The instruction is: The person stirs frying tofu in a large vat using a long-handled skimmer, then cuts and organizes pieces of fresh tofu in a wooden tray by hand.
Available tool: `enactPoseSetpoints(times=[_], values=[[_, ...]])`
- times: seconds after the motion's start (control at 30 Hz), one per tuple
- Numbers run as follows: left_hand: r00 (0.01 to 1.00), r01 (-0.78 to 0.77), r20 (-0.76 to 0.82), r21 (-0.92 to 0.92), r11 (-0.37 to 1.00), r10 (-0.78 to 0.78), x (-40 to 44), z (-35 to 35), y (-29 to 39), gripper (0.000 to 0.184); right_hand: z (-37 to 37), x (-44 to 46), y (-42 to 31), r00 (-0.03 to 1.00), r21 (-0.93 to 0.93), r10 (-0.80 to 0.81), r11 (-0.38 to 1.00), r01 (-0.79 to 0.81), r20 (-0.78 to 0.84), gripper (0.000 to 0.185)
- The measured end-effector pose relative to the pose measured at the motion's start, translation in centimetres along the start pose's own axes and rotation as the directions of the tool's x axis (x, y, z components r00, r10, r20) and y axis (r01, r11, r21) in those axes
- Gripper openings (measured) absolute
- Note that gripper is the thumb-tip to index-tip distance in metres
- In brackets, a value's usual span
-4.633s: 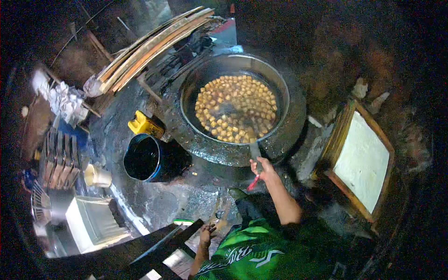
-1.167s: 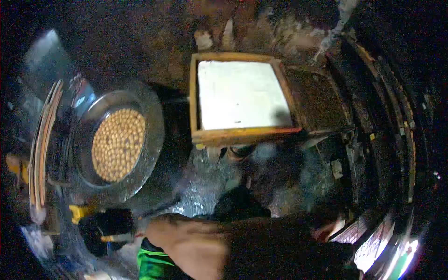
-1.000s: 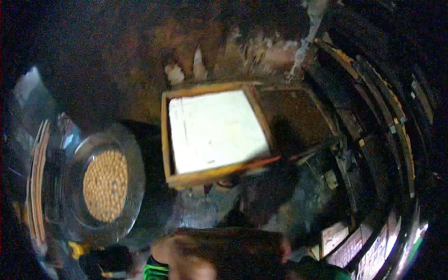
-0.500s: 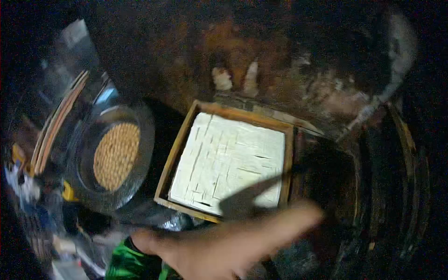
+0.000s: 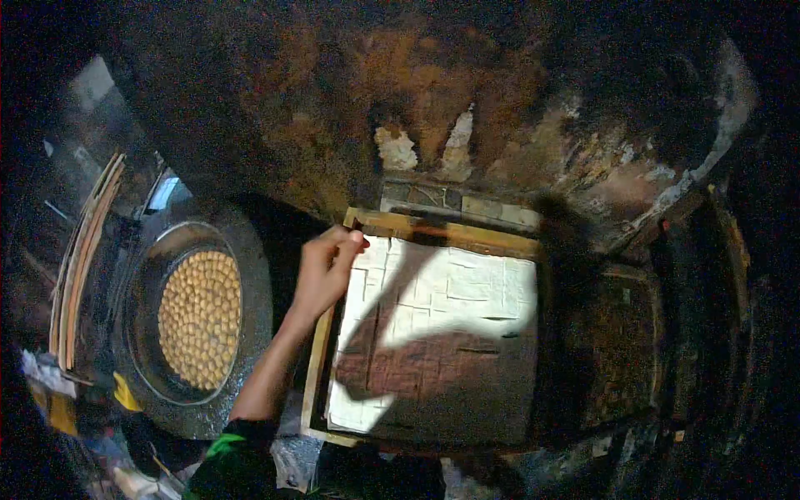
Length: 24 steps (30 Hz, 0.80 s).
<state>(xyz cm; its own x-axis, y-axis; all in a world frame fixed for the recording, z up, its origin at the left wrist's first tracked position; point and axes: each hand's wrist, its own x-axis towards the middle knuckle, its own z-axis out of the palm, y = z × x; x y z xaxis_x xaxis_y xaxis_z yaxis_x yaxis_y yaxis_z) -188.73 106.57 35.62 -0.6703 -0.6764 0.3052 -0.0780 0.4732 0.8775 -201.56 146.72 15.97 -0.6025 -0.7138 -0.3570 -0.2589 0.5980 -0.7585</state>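
My left hand (image 5: pixel 327 265) is at the far left corner of a square wooden frame (image 5: pixel 315 379), its fingers pinched together. Something small and dark reddish shows at the fingertips, too small to name. Inside the frame lies a flat white slab (image 5: pixel 492 287), which looks like tofu, its surface marked with creases and woven-looking lines. A broad shadow covers much of the slab's near and right side. My right hand is out of view.
Left of the frame is a dark round pan (image 5: pixel 137 333) holding many round tan pieces (image 5: pixel 200 321). Long thin wooden strips (image 5: pixel 86 262) stand beyond it. A dark rectangular tray-like shape (image 5: pixel 621 350) sits at right. Behind rises a stained wall (image 5: pixel 333 125).
My left hand has moved from the frame's near side, where it was stretched out, up to the far left corner, with fingers now closed. The view has shifted slightly.
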Motion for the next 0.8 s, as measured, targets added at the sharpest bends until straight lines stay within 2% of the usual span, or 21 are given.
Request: enactPoseSetpoints(times=[0.07,0.1,0.13,0.17,0.2,0.27,0.3,0.33,0.4,0.43,0.47,0.5,0.53,0.57,0.6,0.7,0.73,0.77,0.8], values=[[0.992,0.0,0.124,0.127,0.992,-0.016,1.4,2.7,-9.4,0.023,0.9,3.8,-3.7,0.985,-0.043,-0.172,0.984,0.171,-0.009,0.028],[0.976,-0.03,0.215,0.255,0.966,-0.027,1.7,3.7,-12.8,0.021,1.2,6.2,-5.3,0.966,-0.067,-0.259,0.964,0.258,-0.015,0.028],[0.954,-0.074,0.296,0.373,0.925,-0.043,2.4,4.4,-13.9,0.022,1.6,8.6,-6.7,0.941,-0.096,-0.338,0.938,0.334,-0.021,0.028],[0.904,-0.042,0.389,0.495,0.868,-0.179,3.0,4.9,-15.1,0.028,2.1,11.7,-8.1,0.905,-0.141,-0.426,0.897,0.418,-0.026,0.028],[0.899,-0.04,0.396,0.501,0.865,-0.187,3.5,5.9,-17.3,0.028,2.7,15.0,-9.3,0.865,-0.184,-0.501,0.853,0.488,-0.032,0.028],[0.892,-0.393,0.442,0.646,0.654,0.1,4.3,8.1,-23.4,0.038,3.8,22.4,-11.2,0.799,-0.281,-0.599,0.775,0.566,-0.043,0.028],[0.895,-0.332,0.446,0.677,0.657,-0.007,5.6,9.1,-24.8,0.051,4.6,26.0,-11.9,0.773,-0.333,-0.632,0.741,0.583,-0.051,0.03],[0.892,-0.332,0.452,0.679,0.655,-0.016,6.3,9.5,-24.9,0.051,5.2,29.3,-12.6,0.745,-0.384,-0.664,0.704,0.598,-0.057,0.033],[0.89,-0.276,0.44,0.733,0.621,-0.123,7.4,10.1,-24.6,0.046,6.5,33.8,-13.9,0.727,-0.527,-0.681,0.653,0.544,-0.094,0.037],[0.875,-0.273,0.449,0.766,0.582,-0.181,7.9,10.5,-25.3,0.041,7.0,34.8,-14.3,0.731,-0.523,-0.676,0.658,0.542,-0.094,0.037],[0.871,-0.272,0.454,0.764,0.585,-0.188,7.7,10.7,-25.8,0.041,7.4,35.2,-14.6,0.746,-0.646,-0.659,0.611,0.458,-0.094,0.038],[0.869,-0.365,0.49,0.73,0.578,-0.071,7.4,10.8,-26.5,0.036,7.8,35.3,-14.7,0.762,-0.754,-0.641,0.545,0.366,-0.093,0.039],[0.853,-0.454,0.52,0.694,0.558,0.048,7.4,10.4,-25.4,0.032,8.3,35.0,-14.6,0.768,-0.752,-0.634,0.548,0.367,-0.088,0.039],[0.834,-0.413,0.542,0.737,0.535,-0.102,7.2,10.2,-24.2,0.028,8.8,34.5,-14.4,0.733,-0.797,-0.67,0.504,0.333,-0.117,0.041],[0.834,-0.408,0.541,0.737,0.539,-0.109,7.5,10.2,-24.5,0.028,9.1,34.5,-14.2,0.693,-0.84,-0.707,0.456,0.295,-0.141,0.042],[0.838,-0.465,0.544,0.682,0.565,0.032,8.6,10.5,-25.3,0.037,10.4,37.7,-11.2,0.749,-0.807,-0.656,0.49,0.331,-0.091,0.045],[0.838,-0.46,0.544,0.678,0.573,0.029,9.1,10.5,-25.1,0.037,8.9,36.7,-13.5,0.812,-0.743,-0.578,0.577,0.34,-0.077,0.044],[0.806,-0.403,0.584,0.658,0.636,-0.094,9.8,10.5,-25.0,0.04,7.4,35.6,-15.9,0.868,-0.675,-0.493,0.661,0.328,-0.062,0.044],[0.754,-0.337,0.623,0.641,0.69,-0.211,10.5,10.6,-25.0,0.043,6.4,37.6,-15.1,0.898,-0.537,-0.437,0.746,0.394,0.051,0.043]])
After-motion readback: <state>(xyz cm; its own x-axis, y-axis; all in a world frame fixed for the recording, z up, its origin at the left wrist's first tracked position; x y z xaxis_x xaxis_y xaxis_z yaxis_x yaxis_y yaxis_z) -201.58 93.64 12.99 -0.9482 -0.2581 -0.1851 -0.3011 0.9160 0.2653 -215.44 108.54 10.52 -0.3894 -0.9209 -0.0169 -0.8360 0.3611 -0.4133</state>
